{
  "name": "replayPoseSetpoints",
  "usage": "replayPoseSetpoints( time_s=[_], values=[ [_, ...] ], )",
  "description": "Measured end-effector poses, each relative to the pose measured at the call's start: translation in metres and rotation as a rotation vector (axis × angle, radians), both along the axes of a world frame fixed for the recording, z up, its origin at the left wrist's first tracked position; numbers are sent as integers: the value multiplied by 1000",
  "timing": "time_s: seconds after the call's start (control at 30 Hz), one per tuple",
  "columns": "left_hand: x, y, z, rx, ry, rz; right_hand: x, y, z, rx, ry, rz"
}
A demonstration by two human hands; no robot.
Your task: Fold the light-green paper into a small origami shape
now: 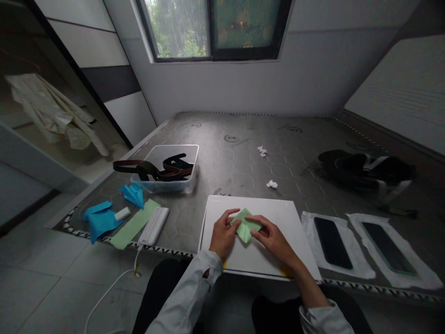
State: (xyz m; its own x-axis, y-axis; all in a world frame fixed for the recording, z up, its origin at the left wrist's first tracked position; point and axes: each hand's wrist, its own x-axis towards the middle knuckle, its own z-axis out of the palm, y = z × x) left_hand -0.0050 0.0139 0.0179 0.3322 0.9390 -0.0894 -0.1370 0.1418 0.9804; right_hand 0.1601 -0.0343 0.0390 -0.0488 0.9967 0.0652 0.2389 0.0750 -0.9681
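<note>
A small folded piece of green paper (246, 227) is held between my two hands, just over a white box (278, 211). My left hand (224, 233) pinches its left side with thumb and fingers. On the other side, my right hand (271, 236) grips the right corner, the index finger lying along the top. The paper is diamond-shaped, with a crease down its middle. My fingertips cover its side corners.
Left lie a power strip (155, 226), a green paper strip (135, 225), blue paper (102, 221) and a clear bin (174, 186) with a belt (170, 172). Right are two phones (333, 242) (387, 247) on white tissue. Crumpled tissue (272, 184) and a black bag (365, 174) lie beyond.
</note>
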Motion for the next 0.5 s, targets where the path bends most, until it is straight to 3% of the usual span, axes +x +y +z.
replayPoseSetpoints(
  time_s=[0.13, 0.5],
  values=[
    [-2, 2, 2, -23, -7, 21, 6, -3, 7, 10, -51, 147],
    [-1, 1, 3, -8, -8, 21, 11, -3, 4, 5, -154, 111]
  ],
)
